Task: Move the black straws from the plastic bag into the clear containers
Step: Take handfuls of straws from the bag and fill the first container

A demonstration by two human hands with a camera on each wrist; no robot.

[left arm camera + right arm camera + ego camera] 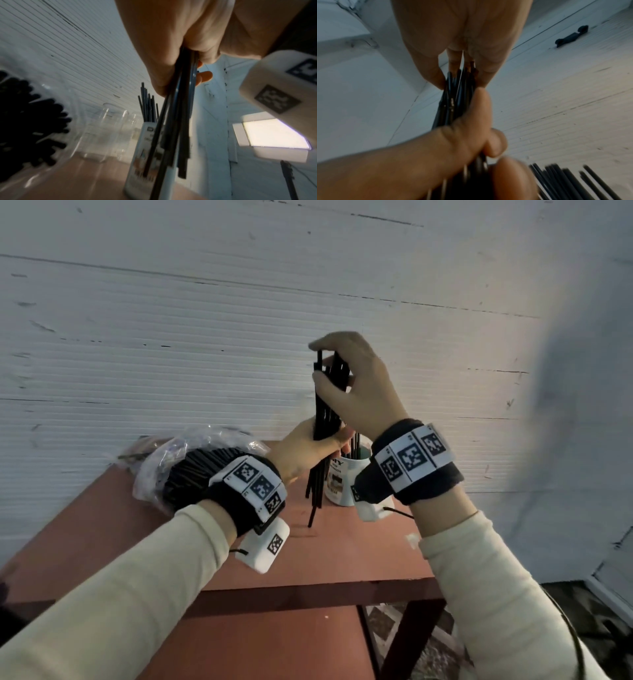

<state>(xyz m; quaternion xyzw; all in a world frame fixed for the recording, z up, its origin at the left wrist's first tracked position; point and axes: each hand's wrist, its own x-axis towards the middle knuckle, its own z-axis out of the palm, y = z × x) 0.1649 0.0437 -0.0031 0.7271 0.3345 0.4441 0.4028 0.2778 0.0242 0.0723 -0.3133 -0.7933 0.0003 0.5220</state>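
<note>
While left hand [301,446] grips straw bundle [327,412] | right hand [356,385] pinches its top

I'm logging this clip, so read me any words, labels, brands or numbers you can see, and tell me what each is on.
"NY": end of a larger word on the labelled container, head view; the smaller lines beneath are blurred.
"D": first letter on the same container, left wrist view; the rest is hidden by the held straws or blurred.
Wristbands and the white wrist unit: square coded markers only, no readable words.
</note>
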